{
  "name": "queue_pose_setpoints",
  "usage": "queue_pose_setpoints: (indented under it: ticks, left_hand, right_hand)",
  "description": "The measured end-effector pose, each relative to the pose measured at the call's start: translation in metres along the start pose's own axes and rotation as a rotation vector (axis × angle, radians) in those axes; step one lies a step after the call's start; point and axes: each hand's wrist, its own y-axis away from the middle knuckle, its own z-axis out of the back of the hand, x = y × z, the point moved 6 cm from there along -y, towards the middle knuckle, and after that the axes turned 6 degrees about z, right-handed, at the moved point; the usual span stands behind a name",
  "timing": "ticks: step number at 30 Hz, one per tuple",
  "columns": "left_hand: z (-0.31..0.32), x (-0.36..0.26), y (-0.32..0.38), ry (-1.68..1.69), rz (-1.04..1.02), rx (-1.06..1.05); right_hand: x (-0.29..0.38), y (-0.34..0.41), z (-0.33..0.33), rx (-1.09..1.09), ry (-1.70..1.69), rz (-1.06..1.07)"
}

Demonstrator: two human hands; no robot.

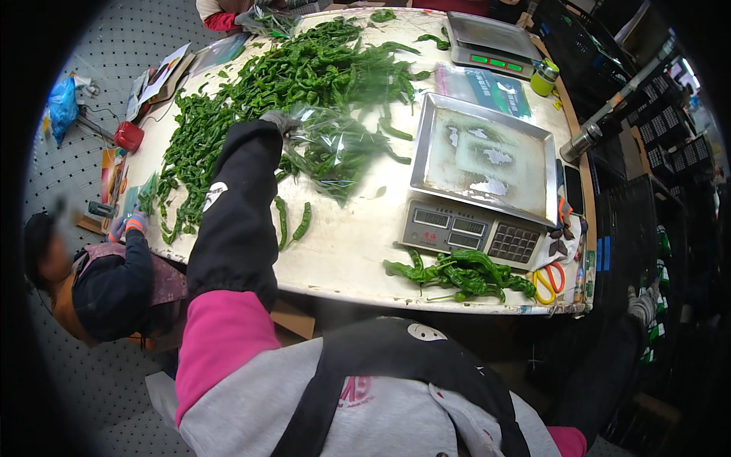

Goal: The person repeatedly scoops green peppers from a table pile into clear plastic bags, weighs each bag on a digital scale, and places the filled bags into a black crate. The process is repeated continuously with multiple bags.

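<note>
My left hand [280, 121], in a grey glove, grips the edge of a clear plastic bag of green peppers [337, 154]. The bag lies on the white table, against a large heap of green peppers [308, 63]. Two loose peppers [292, 223] lie nearer me. My right hand [644, 305], also gloved, is far out to the right, beside dark crates with green-marked packages [661, 274]; its fingers are too dim to read. A digital scale with a bare metal tray [485, 157] stands right of the bag. A small pile of peppers [462, 274] lies before its keypad.
A second scale [491, 43], flat printed bags [485, 88] and a yellow-green jar [544, 77] are at the back right. Scissors [549, 283] and a phone [574, 190] lie near the right edge. Co-workers are at the left [114, 285] and far edge [223, 17].
</note>
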Motion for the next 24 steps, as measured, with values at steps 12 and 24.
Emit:
queue_pose_setpoints:
  ticks: [12, 24]
  left_hand:
    - [0.087, -0.248, 0.197, 0.526, -1.018, -0.674]
    - [-0.095, -0.25, 0.218, 1.373, -0.552, 0.387]
  right_hand:
    - [-0.001, 0.002, 0.003, 0.011, -0.053, -0.041]
    - [-0.001, 0.015, -0.013, -0.067, -0.028, -0.05]
